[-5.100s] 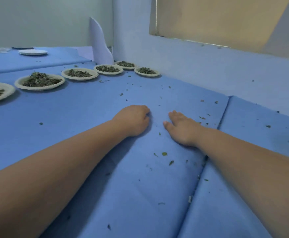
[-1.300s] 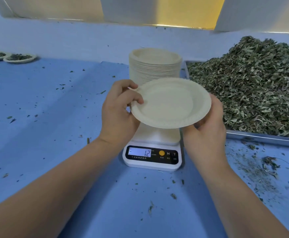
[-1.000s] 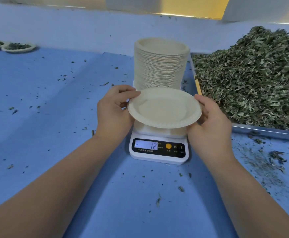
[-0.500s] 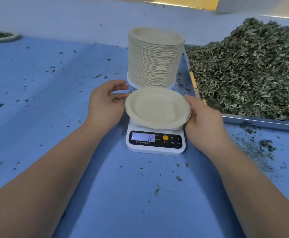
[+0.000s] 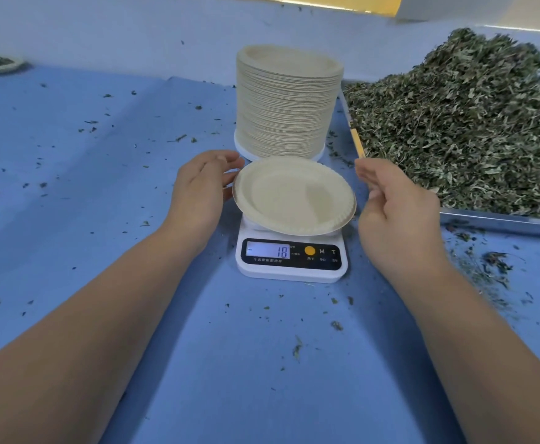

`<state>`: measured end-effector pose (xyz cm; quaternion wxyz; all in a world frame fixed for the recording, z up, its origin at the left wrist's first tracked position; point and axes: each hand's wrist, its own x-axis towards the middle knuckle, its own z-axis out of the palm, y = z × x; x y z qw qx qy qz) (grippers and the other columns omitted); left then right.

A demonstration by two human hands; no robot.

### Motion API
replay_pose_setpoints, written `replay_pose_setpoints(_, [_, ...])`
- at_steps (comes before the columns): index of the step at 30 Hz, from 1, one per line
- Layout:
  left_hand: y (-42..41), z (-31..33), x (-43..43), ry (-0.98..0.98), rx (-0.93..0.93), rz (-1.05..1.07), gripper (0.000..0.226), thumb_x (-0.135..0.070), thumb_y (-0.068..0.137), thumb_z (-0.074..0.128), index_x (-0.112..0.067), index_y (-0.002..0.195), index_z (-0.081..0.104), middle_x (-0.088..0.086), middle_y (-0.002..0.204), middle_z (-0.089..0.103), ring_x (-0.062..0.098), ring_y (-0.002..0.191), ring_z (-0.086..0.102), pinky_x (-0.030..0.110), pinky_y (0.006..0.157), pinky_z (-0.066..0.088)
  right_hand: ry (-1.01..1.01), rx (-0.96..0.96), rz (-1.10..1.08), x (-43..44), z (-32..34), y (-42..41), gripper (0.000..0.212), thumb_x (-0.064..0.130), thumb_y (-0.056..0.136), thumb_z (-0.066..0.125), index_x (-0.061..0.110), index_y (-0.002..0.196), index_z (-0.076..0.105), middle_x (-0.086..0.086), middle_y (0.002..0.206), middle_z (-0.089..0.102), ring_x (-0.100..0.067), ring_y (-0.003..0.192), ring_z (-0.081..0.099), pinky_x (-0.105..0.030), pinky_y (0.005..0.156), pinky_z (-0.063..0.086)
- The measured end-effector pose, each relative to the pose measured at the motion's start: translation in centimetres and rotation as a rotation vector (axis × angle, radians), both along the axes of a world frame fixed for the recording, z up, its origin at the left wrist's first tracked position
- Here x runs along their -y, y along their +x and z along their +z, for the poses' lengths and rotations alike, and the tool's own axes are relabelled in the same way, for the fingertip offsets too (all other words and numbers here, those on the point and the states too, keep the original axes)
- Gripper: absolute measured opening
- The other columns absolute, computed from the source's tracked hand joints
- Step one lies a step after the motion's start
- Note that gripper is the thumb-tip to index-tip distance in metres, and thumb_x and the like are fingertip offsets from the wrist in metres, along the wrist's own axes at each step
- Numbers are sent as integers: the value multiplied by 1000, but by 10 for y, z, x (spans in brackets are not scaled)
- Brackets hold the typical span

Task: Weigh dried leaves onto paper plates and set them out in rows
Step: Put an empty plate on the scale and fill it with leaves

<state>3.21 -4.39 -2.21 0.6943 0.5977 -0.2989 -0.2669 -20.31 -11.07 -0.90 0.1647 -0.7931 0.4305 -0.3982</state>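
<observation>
The empty plate (image 5: 294,195) sits on the scale (image 5: 291,264) between my grips, the left grip (image 5: 201,190) open with fingers touching its rim, the right grip (image 5: 397,213) loose, empty and nearer the leaves (image 5: 461,123) heaped just to its right.

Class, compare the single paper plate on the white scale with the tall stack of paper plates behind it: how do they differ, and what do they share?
The single round off-white paper plate rests on the white digital scale; the tall stack of paper plates stands behind it. The single plate looks slightly tilted; the stack's top plate lies level. Both are round, off-white, rimmed and hold no leaves.
</observation>
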Motion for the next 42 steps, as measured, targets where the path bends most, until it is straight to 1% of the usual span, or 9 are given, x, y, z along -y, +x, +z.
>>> replay_pose_setpoints(2, [-1, 0, 0, 6, 9, -7, 30, -13, 103, 43, -19, 98, 72, 1, 107, 78, 15, 100, 74, 19, 73, 56, 3, 42, 2, -1, -1, 1, 47, 4, 94, 45, 22, 135, 60, -8, 106, 73, -18, 101, 65, -26, 91, 47])
replay_pose_setpoints(4, [-1, 0, 0, 15, 14, -10, 30, -14, 102, 44, -20, 96, 72, 0, 104, 78, 14, 99, 74, 18, 72, 56, 14, 75, 9, -2, -1, 2, 41, 15, 96, 46, 26, 132, 61, -4, 97, 73, -16, 90, 65, -31, 86, 53])
replay_pose_setpoints(8, [-1, -1, 0, 36, 36, -12, 32, -15, 101, 44, -22, 93, 73, -6, 98, 79, 10, 95, 74, 17, 71, 56, 51, 94, 11, -6, -1, 4, 39, 22, 94, 47, 31, 130, 60, -8, 107, 73, -27, 102, 66, -47, 95, 55])
replay_pose_setpoints(13, [0, -3, 2, 49, 64, -26, 34, -18, 99, 43, -25, 91, 75, -7, 99, 79, 9, 97, 73, 21, 75, 57, 67, 98, 15, -7, -2, 4, 38, 20, 94, 50, 33, 128, 61, -14, 108, 72, -32, 102, 65, -53, 93, 55])
replay_pose_setpoints(17, [0, -4, 2, 38, 82, -29, 34, -19, 100, 43, -24, 91, 75, -8, 99, 79, 7, 97, 73, 17, 71, 56, 60, 100, 10, -7, -3, 3, 39, 23, 93, 50, 36, 127, 61, -16, 106, 71, -28, 99, 62, -49, 89, 57])
replay_pose_setpoints(25, [0, -4, 1, 42, 108, -36, 37, -17, 102, 41, -24, 90, 75, -6, 103, 78, 7, 99, 72, 18, 72, 55, 89, 108, 20, -6, -6, 3, 40, 20, 93, 51, 39, 127, 61, -14, 106, 72, -32, 100, 64, -51, 90, 56])
replay_pose_setpoints(30, [0, -3, 2, 50, 106, -24, 36, -17, 103, 42, -24, 91, 75, -10, 99, 78, 1, 92, 72, 12, 67, 52, 81, 110, 24, -4, -6, 2, 41, 21, 91, 50, 40, 127, 60, -13, 105, 72, -29, 98, 63, -49, 89, 55])
replay_pose_setpoints(37, [0, -4, 2, 57, 116, -31, 36, -17, 104, 41, -23, 94, 75, -7, 105, 77, 0, 93, 71, 10, 68, 52, 75, 111, 22, -3, -6, 3, 40, 25, 90, 49, 42, 125, 60, -17, 103, 71, -32, 99, 65, -52, 91, 56])
replay_pose_setpoints(42, [-1, -3, 1, 55, 116, -29, 36, -17, 104, 41, -24, 92, 75, -10, 100, 77, -2, 91, 71, 9, 66, 51, 83, 131, 30, -3, -8, 4, 40, 25, 90, 50, 40, 125, 60, -14, 104, 72, -31, 100, 66, -52, 93, 56])
